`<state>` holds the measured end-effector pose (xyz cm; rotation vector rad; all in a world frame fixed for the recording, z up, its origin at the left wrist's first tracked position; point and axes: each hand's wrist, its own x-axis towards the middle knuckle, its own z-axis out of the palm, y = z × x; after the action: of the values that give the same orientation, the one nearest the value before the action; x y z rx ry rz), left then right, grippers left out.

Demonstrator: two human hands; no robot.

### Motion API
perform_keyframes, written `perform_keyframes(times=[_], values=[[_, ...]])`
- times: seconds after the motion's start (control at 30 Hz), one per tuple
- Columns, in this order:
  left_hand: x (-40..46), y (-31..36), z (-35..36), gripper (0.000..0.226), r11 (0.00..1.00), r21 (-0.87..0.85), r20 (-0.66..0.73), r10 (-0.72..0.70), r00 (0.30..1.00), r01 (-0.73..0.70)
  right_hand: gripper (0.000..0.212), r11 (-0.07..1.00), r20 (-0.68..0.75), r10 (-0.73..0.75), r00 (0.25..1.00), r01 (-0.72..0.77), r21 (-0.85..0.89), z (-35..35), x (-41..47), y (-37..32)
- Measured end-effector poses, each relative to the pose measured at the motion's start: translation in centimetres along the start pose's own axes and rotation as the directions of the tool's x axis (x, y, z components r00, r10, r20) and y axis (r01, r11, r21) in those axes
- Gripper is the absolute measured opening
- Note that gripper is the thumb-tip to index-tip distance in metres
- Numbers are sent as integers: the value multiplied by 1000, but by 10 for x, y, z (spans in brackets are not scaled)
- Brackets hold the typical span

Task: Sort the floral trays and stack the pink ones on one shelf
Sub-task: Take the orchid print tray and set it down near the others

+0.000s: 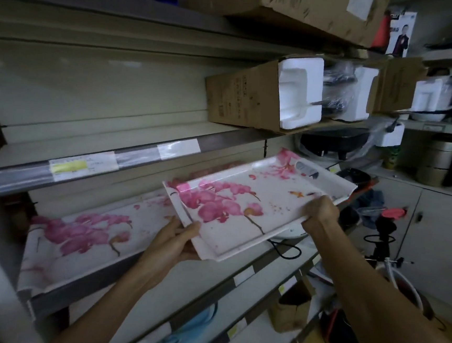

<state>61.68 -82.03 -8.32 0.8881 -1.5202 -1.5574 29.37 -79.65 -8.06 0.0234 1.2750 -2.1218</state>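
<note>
You hold a white tray [246,203] printed with pink orchids, tilted, in front of the shelf [140,267] where another pink tray [85,238] lies. Your left hand [177,242] curls under its near corner; your right hand [321,209] pinches the right edge. Both forearms reach up.

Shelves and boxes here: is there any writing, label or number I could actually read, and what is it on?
None can be read.
Shelf-edge price labels: print too blurred.
Cardboard box: printed text and a code on its side, too small.
Poster: lettering too blurred.
Sticker on the held pink tray: unreadable.
</note>
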Motion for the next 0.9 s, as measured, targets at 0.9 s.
perform_keyframes(times=[0.9], values=[[-204,-28,-79,36,884,439,-368,13,930,162,37,883,612,315,725,12,-468,-21,-125,96]])
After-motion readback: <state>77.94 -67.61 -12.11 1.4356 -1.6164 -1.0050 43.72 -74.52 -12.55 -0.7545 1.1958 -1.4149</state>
